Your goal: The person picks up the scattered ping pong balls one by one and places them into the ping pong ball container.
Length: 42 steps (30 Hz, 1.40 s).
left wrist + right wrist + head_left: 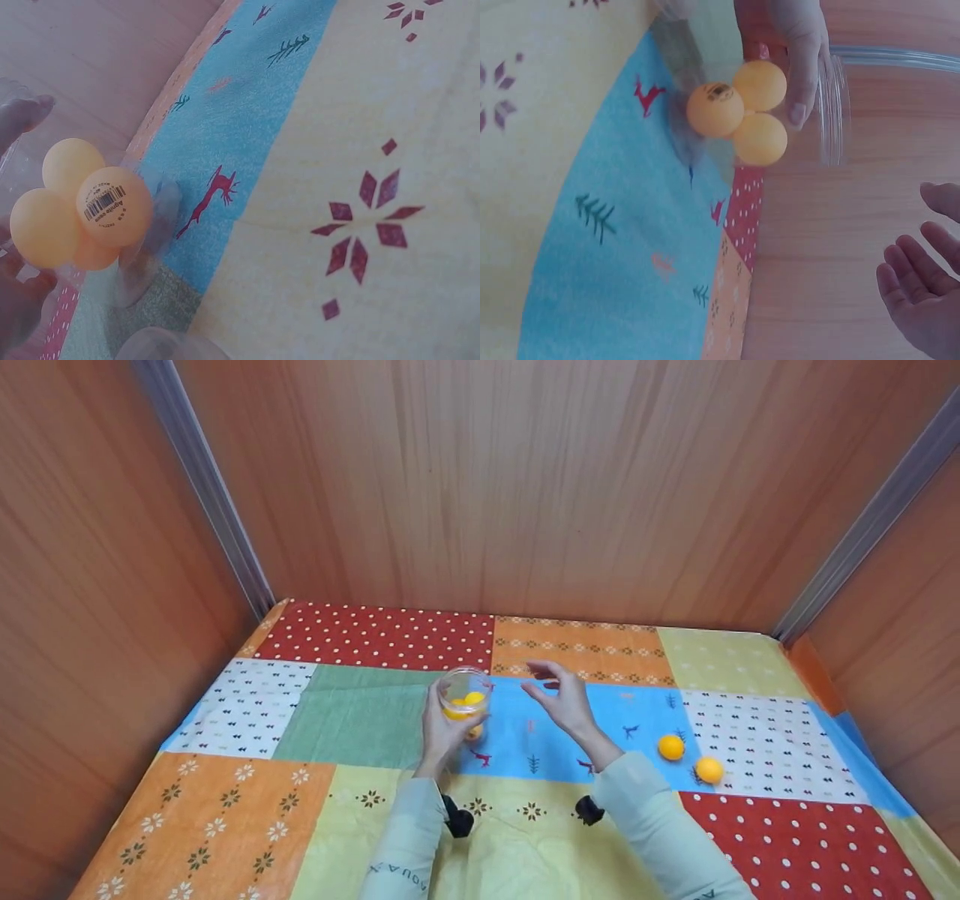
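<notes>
My left hand [441, 733] grips a clear plastic jar [466, 678] above the cloth, its thumb and fingers around the wall. Several orange table tennis balls [114, 206] lie together at the bottom of the jar; one shows printed lettering and a barcode in the left wrist view. The jar's mouth faces up, as its ridged neck shows in the right wrist view. To the right of the jar, my right hand [567, 703] hovers with its fingers loosely bent, holding nothing. Its palm and fingertips show in the right wrist view, apart from the jar.
Two loose orange balls, a nearer one [709, 770] and a farther one [671, 748], rest on the patchwork cloth [367, 727] at right. A transparent rounded object [166, 346], only partly visible, sits low in the left wrist view. Wood-patterned walls [525, 495] enclose the table.
</notes>
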Motion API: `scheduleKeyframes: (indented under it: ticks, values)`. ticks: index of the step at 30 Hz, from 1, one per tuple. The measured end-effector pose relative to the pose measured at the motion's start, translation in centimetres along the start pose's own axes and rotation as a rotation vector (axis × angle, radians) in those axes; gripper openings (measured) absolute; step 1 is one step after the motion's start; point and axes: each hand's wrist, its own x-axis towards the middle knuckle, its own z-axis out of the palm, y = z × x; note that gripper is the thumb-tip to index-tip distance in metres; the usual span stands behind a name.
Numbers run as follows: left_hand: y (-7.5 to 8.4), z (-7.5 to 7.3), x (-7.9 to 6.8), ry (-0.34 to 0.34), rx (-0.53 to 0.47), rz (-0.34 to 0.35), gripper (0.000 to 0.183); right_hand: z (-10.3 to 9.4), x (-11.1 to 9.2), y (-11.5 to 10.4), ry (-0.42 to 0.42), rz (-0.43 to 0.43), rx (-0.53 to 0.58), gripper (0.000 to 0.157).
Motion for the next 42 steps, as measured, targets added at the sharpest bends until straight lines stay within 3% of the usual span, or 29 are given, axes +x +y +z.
scheduleKeyframes:
  ticks: [11,27,34,42]
  values:
    - [0.1,-0.2,-0.1,-0.010,-0.040,0.011,0.084,-3.9,-1.3,1.0,0.006,0.018,-0.005,0.031]
    - [0.0,-0.1,-0.2,-0.021,-0.053,-0.008,0.081,-9.2,-3.8,2.2,0.041,0.032,-0.105,0.035]
    - [-0.1,0.0,-0.1,-0.011,0.004,0.008,0.084,-11.0,-5.6,3.2,0.051,0.094,-0.151,0.040]
    - [0.0,-0.1,0.0,-0.014,-0.010,-0.022,0.086,-12.8,-7.5,4.4,0.047,0.196,-0.179,0.044]
